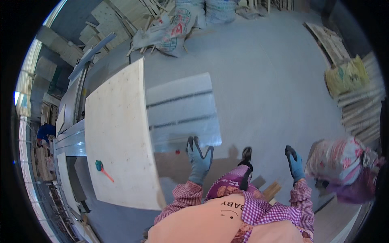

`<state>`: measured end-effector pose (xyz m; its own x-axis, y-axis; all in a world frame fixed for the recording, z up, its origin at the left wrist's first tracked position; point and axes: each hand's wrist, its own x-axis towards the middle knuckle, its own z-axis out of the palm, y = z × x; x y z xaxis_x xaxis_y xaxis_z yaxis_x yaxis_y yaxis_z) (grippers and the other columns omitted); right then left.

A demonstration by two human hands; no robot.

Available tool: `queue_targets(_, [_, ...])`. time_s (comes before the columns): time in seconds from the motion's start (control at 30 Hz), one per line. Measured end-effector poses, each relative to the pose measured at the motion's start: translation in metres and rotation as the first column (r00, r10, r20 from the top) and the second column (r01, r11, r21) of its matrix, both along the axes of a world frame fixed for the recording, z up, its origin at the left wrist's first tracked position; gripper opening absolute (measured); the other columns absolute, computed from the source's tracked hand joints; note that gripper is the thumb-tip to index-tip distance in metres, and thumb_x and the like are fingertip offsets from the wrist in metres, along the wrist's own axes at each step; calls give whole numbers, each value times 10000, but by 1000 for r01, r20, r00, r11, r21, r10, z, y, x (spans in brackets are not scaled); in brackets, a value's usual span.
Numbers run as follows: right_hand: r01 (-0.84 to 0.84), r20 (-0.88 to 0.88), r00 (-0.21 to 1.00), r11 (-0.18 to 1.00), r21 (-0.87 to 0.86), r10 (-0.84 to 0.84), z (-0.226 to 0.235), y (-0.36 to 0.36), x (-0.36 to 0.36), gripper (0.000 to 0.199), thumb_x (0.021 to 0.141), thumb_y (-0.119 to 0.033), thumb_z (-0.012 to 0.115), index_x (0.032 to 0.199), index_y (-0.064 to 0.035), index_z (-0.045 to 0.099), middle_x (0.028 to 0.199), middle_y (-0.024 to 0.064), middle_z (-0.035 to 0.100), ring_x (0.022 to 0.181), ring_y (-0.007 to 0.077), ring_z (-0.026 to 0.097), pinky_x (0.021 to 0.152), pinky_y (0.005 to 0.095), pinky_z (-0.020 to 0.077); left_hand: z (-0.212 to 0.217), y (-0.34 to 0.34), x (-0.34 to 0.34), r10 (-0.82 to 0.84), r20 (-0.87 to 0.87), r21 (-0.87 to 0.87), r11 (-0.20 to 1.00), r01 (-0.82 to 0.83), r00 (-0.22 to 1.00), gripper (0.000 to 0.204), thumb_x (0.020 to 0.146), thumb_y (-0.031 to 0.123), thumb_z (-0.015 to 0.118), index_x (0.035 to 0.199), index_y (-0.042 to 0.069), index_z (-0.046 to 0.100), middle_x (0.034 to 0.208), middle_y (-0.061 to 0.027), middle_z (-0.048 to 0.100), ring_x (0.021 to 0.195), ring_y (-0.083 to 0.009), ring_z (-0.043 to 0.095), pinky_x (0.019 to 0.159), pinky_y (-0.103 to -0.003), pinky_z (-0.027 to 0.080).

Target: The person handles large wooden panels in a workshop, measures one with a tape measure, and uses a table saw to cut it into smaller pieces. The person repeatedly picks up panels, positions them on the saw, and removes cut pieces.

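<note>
My left hand, in a blue-grey glove with dark fingertips, is held with its fingers spread and nothing in it. It is nearest to the right edge of a large pale wooden board. On this board lies a small item with a green head and an orange-red handle; its exact kind is unclear. My right hand, gloved alike, hangs out to the right with its fingers stretched forward, apparently holding nothing. A shiny flat panel with two dark stripes shows beyond the board's right edge.
White sacks and scrap wood stand at the back. To the right are a stuffed white sack, a yellow sack and stacked wood strips. A person in blue is at the far left.
</note>
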<state>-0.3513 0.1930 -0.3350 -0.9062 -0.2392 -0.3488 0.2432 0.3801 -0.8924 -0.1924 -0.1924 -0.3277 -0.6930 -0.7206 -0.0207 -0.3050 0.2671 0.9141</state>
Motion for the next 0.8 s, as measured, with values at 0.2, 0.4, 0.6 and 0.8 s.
queue_targets(0.2, [110, 150, 982, 992, 59, -118, -31, 125, -134, 365, 936, -167, 540, 1249, 20, 535, 1192, 101, 594, 1051, 186, 575, 931, 304, 457, 59, 23, -157, -14, 112, -473, 878, 66, 994, 815, 817, 124, 694, 1424, -60, 182, 1410, -229, 289, 1290, -344, 339, 1073, -401, 274])
queue_targets(0.4, [-61, 542, 813, 894, 443, -213, -130, 250, -199, 348, 952, -232, 509, 1204, 1, 567, 1036, 78, 614, 914, 167, 568, 809, 296, 461, 66, -14, -296, 147, -32, -308, 940, -149, 989, 774, 820, 254, 683, 1411, -32, 273, 1458, -233, 254, 1334, -406, 235, 1090, -477, 198])
queue_targets(0.6, [-319, 558, 823, 900, 297, 108, -186, 152, -458, 357, 949, -285, 523, 1194, -30, 578, 905, 48, 610, 777, 146, 550, 695, 288, 456, 46, -59, -322, 490, 98, -200, 862, -466, 866, 729, 841, 248, 668, 1403, -23, 291, 1439, -260, 260, 1328, -403, 261, 1082, -449, 254])
queue_targets(0.8, [-478, -30, 866, 844, 242, 499, -101, -234, -750, 338, 942, -273, 530, 1134, -8, 618, 863, 14, 582, 746, 109, 508, 675, 282, 441, 50, -102, -349, 709, 57, -231, 695, -681, 703, 723, 815, 167, 696, 1391, -32, 306, 1416, -239, 298, 1303, -360, 325, 1072, -407, 282])
